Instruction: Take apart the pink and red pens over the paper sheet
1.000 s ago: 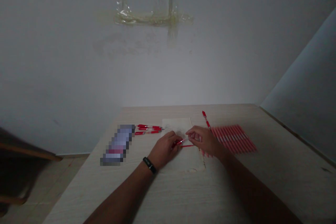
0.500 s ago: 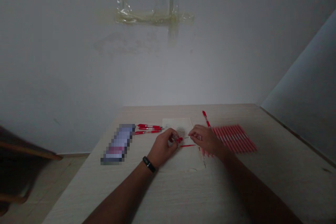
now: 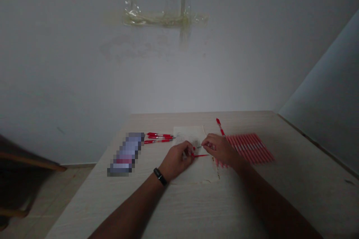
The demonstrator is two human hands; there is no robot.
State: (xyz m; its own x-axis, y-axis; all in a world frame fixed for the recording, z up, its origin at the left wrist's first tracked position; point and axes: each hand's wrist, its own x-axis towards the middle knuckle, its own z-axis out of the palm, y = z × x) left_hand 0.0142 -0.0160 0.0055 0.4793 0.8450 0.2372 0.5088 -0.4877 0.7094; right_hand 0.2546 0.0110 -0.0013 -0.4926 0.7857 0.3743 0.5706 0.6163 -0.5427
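Observation:
My left hand [image 3: 180,160] is closed in a pinch, its thumb and fingertip at the left end of a thin red pen refill [image 3: 202,155]. A small red pen piece [image 3: 193,148] shows at the same fingers. Facing it, my right hand [image 3: 218,147] pinches a small, thin pen part with a dark tip [image 3: 199,147], too small to make out fully. Both hands are low over a pale sheet [image 3: 190,174] with grey smudges on it.
Left of the sheet lie several red pens [image 3: 158,140] and a blurred-out phone-like slab [image 3: 126,153]. On the right, several red pens [image 3: 251,148] form a neat row, with a single red pen [image 3: 220,126] behind. A wall [image 3: 179,82] rises past the table [image 3: 157,209].
My left hand has turned and shifted slightly, bringing its fingertips to the refill's left end. Less of the red piece shows there. The right hand is nearly still.

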